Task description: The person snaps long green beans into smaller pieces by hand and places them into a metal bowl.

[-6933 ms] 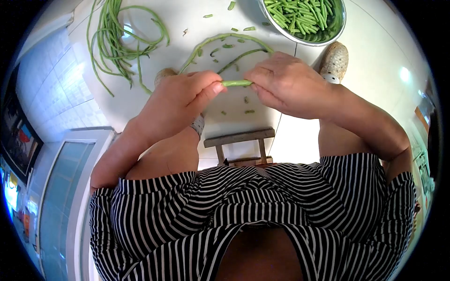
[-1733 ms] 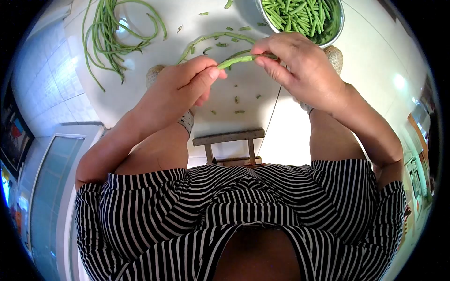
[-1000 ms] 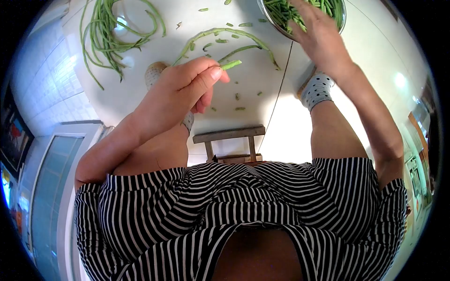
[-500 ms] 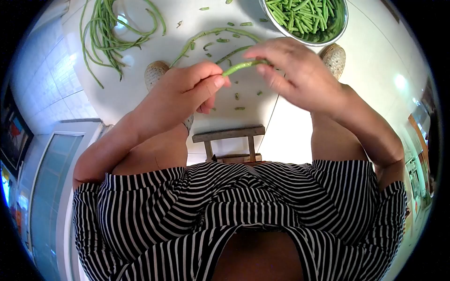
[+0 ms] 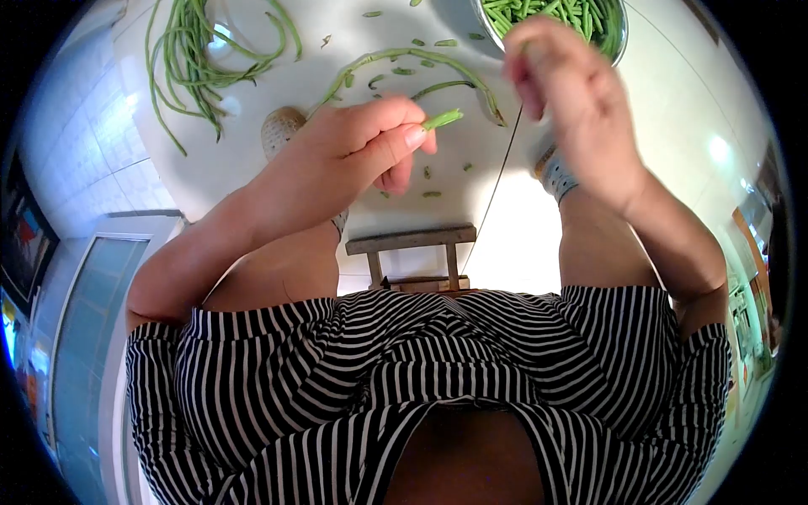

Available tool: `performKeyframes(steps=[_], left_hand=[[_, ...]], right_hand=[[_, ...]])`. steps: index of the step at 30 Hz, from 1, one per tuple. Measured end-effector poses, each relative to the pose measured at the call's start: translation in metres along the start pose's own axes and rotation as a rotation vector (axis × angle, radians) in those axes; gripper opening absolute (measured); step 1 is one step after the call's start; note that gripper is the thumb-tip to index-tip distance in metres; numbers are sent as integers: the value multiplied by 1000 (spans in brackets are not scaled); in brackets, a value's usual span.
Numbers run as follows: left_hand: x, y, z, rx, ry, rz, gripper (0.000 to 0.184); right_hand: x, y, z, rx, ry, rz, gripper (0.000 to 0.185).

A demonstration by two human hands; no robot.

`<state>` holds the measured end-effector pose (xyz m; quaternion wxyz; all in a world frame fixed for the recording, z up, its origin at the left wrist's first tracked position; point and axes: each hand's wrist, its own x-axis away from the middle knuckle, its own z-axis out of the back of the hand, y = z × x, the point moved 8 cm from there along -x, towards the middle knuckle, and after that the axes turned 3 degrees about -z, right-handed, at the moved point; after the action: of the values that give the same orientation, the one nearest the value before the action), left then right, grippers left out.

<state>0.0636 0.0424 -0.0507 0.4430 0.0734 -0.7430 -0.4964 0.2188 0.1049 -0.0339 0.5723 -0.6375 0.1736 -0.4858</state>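
Pinching a slender, ragged-ended green bean [image 5: 443,119], left hand [image 5: 364,143] clamped; blurred right hand [image 5: 582,105] apart, grip unclear.

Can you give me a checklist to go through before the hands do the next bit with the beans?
1. Left hand has a good grip on its green bean: ok, the end pokes out past the thumb.
2. Right hand is empty: cannot tell, it's blurry.
3. Bowl looks close enough for the right hand: ok, probably.
4. More long beans on the floor: ok, a bundle.
5. Floor free of little scraps: not ok, several lie there.
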Motion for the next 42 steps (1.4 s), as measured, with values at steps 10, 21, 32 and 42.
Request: performKeyframes(steps=[10, 21, 32, 42], left_hand=[[-5, -41, 4, 488, 51, 238, 37], [-5, -36, -6, 270, -53, 208, 31], [-4, -21, -22, 193, -169, 92, 29], [-6, -6, -11, 486, -77, 46, 50]], right_hand=[[-17, 29, 2, 901, -72, 326, 37], [11, 4, -42, 704, -149, 542, 20], [15, -8, -54, 562, -185, 485, 10], [14, 12, -48, 47, -363, -48, 28]])
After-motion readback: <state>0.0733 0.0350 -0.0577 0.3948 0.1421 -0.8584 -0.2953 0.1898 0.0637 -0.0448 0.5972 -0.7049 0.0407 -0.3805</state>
